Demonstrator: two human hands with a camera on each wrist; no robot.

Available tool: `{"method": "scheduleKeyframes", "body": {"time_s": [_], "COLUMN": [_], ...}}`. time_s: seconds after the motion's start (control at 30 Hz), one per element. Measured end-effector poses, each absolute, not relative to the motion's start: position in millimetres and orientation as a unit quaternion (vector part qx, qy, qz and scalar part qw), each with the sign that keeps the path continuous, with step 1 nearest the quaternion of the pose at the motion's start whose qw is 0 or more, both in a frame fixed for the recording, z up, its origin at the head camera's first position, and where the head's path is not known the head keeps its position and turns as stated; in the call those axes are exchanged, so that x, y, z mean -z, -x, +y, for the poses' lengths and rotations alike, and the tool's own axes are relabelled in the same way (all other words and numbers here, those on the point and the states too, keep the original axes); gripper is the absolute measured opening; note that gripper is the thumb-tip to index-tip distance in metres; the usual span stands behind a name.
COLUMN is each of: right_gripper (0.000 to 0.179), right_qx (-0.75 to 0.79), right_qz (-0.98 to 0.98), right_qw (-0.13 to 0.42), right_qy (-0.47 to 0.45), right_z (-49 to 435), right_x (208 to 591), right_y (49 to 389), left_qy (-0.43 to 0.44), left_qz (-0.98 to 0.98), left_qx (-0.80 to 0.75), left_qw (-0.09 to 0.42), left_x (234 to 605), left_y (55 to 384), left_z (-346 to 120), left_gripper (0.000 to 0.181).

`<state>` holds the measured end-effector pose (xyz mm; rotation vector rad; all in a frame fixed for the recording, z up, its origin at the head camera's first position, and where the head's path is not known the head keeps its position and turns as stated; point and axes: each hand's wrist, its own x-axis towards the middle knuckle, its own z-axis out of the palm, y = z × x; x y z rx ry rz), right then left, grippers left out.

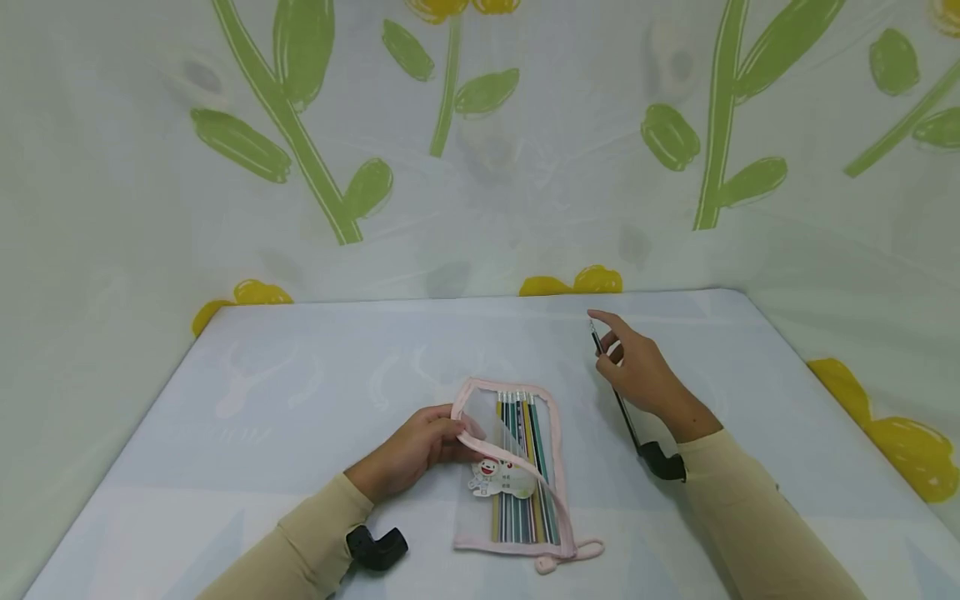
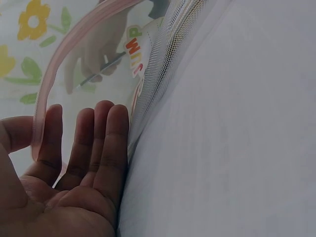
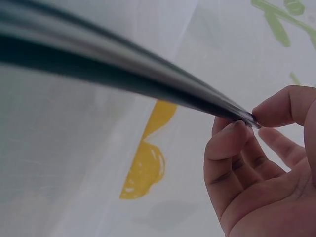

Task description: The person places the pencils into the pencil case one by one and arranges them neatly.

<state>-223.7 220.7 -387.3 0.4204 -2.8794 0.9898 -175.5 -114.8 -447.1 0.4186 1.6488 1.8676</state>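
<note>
A see-through pencil pouch [image 1: 557,417] with pink edging lies on the table, its upper sheet lifted at the left. Inside it several striped pencils [image 1: 517,508] lie side by side, beneath a cartoon label [image 1: 501,478]. My left hand [image 1: 420,446] pinches the pink edging [image 2: 44,94] between thumb and forefinger; its other fingers [image 2: 111,143] extend beside the mesh. Right of the pouch, my right hand [image 1: 637,367] holds a dark striped pencil [image 1: 625,414] near its silvery end. In the right wrist view, thumb and fingers pinch that pencil [image 3: 163,81] at the tip.
The pale table [image 1: 300,400] backs onto a white curtain [image 1: 555,167] printed with green leaves and yellow flowers. A pink zip pull loop [image 1: 590,549] sticks out at the pouch's near right corner. Black wrist mounts [image 1: 377,548] sit at both sleeves.
</note>
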Motion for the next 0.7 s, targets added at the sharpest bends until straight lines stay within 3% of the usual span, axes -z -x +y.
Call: {"method": "scheduleKeyframes", "body": {"time_s": [0.7], "right_gripper": [0.06], "right_qx": [-0.371], "right_qz": [-0.912], "right_qw": [0.069], "right_qy": [-0.159], "right_z": [203], "right_x": [378], "right_y": [211], "left_qy": [-0.153], "left_qz": [0.622], "left_qx": [-0.706], "left_qw": [0.301], "left_x": [446], "left_y": [174], "left_z": [-115], "left_gripper": [0.031]}}
